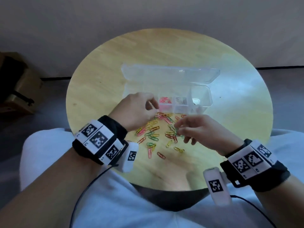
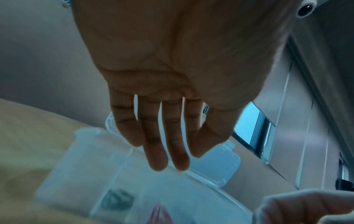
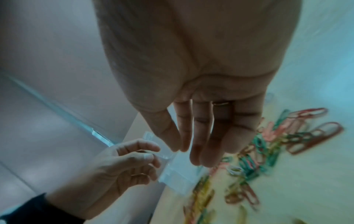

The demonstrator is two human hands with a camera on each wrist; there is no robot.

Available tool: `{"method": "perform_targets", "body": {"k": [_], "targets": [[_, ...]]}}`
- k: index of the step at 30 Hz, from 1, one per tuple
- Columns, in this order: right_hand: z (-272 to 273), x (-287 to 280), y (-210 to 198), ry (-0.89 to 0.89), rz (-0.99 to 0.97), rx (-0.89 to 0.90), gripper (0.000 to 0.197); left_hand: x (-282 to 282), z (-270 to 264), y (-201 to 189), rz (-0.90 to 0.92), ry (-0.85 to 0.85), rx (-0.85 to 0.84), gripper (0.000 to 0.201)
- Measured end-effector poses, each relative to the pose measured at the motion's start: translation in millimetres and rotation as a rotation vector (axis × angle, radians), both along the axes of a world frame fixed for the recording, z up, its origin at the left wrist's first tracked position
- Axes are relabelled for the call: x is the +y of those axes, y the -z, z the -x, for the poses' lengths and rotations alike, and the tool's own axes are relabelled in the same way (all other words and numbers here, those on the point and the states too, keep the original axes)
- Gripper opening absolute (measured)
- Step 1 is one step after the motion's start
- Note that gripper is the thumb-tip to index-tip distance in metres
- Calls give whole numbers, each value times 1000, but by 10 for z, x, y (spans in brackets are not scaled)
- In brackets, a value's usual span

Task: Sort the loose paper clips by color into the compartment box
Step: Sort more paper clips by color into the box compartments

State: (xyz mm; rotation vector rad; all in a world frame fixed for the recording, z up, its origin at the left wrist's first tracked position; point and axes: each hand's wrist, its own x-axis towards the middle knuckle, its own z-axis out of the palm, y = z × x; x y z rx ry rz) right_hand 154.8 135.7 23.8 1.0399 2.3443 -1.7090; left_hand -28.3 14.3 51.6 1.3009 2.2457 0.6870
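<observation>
A clear compartment box (image 1: pixel 209 96) stands on the round wooden table (image 1: pixel 115 63), its lid (image 1: pixel 169 74) folded open at the back. One compartment holds pink clips (image 1: pixel 164 101). In the left wrist view another holds green clips (image 2: pixel 116 200). Loose paper clips (image 1: pixel 154 129) in green, yellow, pink and orange lie scattered in front of the box. My left hand (image 1: pixel 152 105) hovers over the box's left end, fingers nearly straight (image 2: pixel 159 159), nothing visible in them. My right hand (image 1: pixel 179 129) reaches down into the pile's right side, its fingertips (image 3: pixel 195 157) at the clips, none seen held.
The table's near edge lies just above my lap, which is covered in white cloth (image 1: pixel 115 203). A cardboard box (image 1: pixel 16 84) stands on the floor at the left. Cables (image 1: pixel 92 181) trail from both wrist bands. Bare tabletop surrounds the box and the pile.
</observation>
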Motion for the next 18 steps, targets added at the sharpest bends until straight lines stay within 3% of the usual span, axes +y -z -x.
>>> {"method": "perform_targets", "body": {"k": [6,13,18], "targets": [[119,-192,191,-280,-297,-276,16,-142,-207,484,237,68,68,4],[264,-256,222,-263,-443,-311,18,-119,-195,646,227,82,163,17],[298,-288,261,-286,-544,-364,8,-84,-178,673,272,82,145,12]]}}
